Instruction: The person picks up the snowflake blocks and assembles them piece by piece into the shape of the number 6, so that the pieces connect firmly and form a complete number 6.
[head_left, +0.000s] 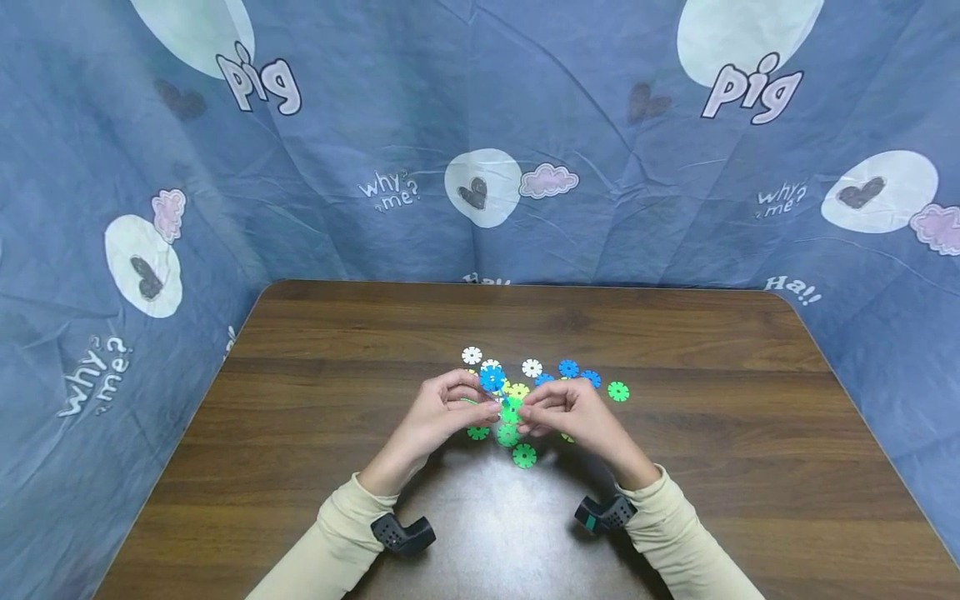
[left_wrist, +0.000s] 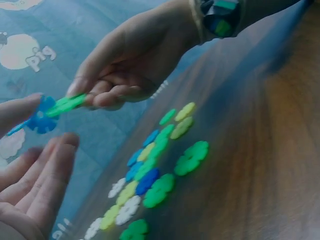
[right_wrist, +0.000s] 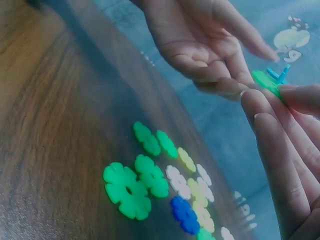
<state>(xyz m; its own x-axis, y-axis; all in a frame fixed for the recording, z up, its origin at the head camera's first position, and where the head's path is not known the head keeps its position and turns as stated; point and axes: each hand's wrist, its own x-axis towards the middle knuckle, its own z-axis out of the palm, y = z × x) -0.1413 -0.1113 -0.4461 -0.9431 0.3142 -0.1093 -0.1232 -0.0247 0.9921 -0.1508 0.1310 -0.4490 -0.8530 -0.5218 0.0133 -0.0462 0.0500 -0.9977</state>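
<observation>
My right hand (head_left: pixel 566 412) pinches a green slotted building disc (left_wrist: pixel 66 105) between thumb and fingertips. Joined to its edge are blue slotted discs (left_wrist: pixel 44 117), which stand at an angle to the green one in the right wrist view. My left hand (head_left: pixel 453 408) is at the blue side, with its thumb (left_wrist: pixel 20 114) overlapping the blue piece. A gap separates that thumb from the left fingers (left_wrist: pixel 52 162), which are loosely bent. Both hands are raised over the loose discs, and in the head view they partly hide the joined pieces.
Loose flower-shaped discs lie on the wooden table (head_left: pixel 337 467) under and beyond the hands: several green (head_left: pixel 524 456), blue (head_left: pixel 568 368), white (head_left: pixel 472 355) and yellow ones (head_left: pixel 519 391). A printed blue cloth (head_left: pixel 600 217) hangs behind the table's far edge.
</observation>
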